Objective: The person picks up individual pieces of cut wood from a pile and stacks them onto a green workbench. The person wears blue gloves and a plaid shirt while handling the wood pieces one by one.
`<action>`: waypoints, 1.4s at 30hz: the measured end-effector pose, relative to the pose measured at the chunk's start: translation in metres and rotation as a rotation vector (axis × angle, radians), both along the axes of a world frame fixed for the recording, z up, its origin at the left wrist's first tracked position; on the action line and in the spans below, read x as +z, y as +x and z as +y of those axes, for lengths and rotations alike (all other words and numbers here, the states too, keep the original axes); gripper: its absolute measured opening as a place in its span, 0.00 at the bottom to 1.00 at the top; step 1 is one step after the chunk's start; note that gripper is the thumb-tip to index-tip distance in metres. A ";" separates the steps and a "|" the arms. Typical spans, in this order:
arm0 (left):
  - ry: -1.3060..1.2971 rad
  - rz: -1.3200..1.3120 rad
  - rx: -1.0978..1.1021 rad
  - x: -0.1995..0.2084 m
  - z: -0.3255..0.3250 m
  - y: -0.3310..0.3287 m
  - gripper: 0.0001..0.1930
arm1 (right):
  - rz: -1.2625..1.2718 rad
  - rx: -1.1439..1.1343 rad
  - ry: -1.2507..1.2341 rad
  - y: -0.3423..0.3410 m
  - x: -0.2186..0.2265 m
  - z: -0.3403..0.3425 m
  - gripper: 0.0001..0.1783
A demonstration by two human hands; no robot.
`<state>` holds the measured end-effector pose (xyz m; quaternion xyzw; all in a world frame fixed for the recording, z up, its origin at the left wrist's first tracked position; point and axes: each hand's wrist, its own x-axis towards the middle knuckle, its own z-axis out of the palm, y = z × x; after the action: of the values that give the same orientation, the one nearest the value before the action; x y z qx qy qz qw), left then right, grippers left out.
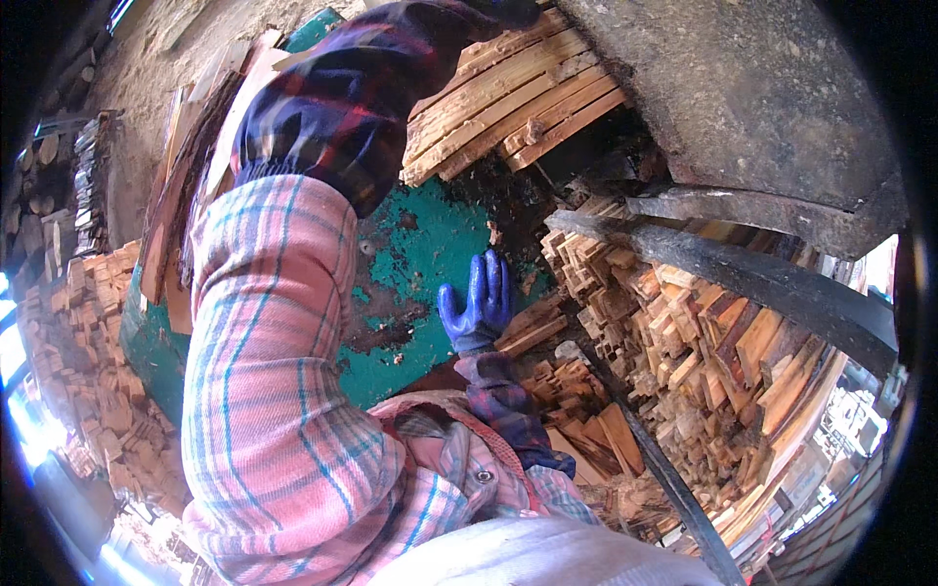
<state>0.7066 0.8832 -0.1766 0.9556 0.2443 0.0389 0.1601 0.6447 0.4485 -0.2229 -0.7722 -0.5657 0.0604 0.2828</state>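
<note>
My right hand, in a blue glove, is open over a worn green tabletop, with its fingers stretched forward, its thumb apart and nothing in it. My left arm, in a pink checked sleeve under a dark plaid cuff, reaches forward and bends right at the top edge. The left hand itself does not show there. Next to that forearm lies a stack of sawn wooden slats with rough ends. Wood crumbs and dark dirt are scattered over the green surface near my right hand.
A grey metal plate juts in at the far right, above a dark metal bar. Piles of cut wood fill the right side. Bark-edged boards lean at the left, by more stacked wood.
</note>
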 end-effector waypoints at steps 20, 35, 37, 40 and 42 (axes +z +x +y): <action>-0.068 0.285 0.186 0.018 -0.044 -0.131 0.21 | -0.023 0.002 0.051 0.001 0.000 -0.003 0.31; -0.302 0.930 0.808 0.047 -0.200 -0.486 0.23 | -0.204 -0.024 0.038 -0.015 0.003 -0.003 0.28; 0.150 0.142 0.681 0.053 -0.220 -0.436 0.30 | -0.222 -0.027 0.008 -0.016 0.005 -0.005 0.29; 0.443 0.104 0.543 0.025 -0.220 -0.377 0.32 | -0.235 -0.029 -0.008 -0.013 0.003 -0.006 0.29; 0.453 0.208 0.625 0.011 -0.217 -0.379 0.36 | -0.258 -0.029 0.035 -0.014 0.002 -0.007 0.28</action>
<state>0.3281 0.6657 -0.1654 0.8452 0.5234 0.0415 -0.1001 0.6308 0.4419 -0.2211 -0.7765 -0.5872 -0.0534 0.2221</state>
